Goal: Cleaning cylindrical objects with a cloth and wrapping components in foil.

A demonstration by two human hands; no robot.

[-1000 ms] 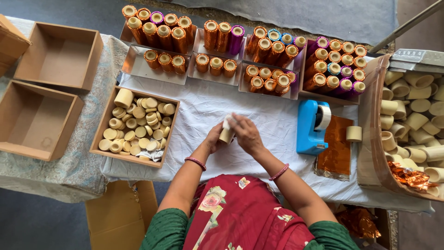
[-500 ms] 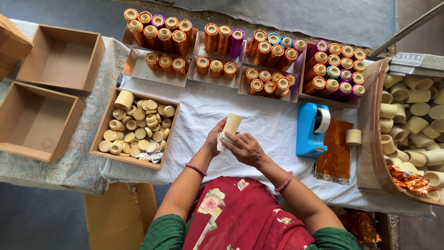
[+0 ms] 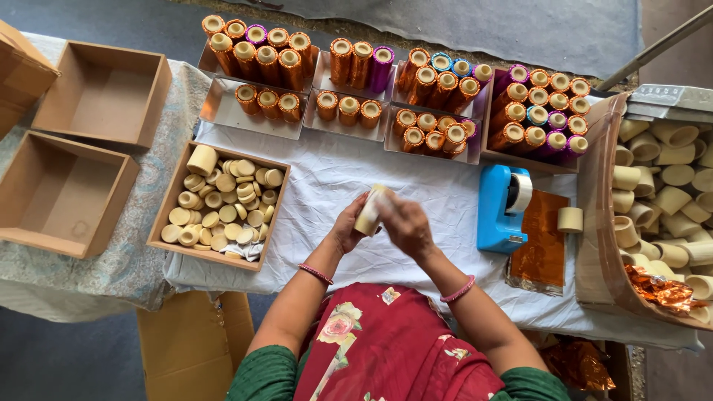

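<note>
You are holding a cream-coloured tube (image 3: 369,212) up over the white-clothed surface (image 3: 334,171), just ahead of your chest; your left hand (image 3: 346,226) is cupping it from below with the grip closed around its lower end, while your right hand (image 3: 405,225) is pressing on it from the other side, blurred enough that I cannot tell quite how its fingers are lying; judging by this, you are working the tube between both hands, and the next move is calling for a steady hold so it is not slipping. To your left a brown box (image 3: 220,205) is sitting full of pale short caps; two empty cardboard boxes (image 3: 68,193) are standing beyond it; metal trays (image 3: 256,119) along the far edge are carrying tubes wrapped in orange and purple foil; a large bin (image 3: 598,223) at your right is holding bare cream tubes; a blue tape dispenser (image 3: 499,208) is standing beside sheets of orange foil (image 3: 541,252).
</note>
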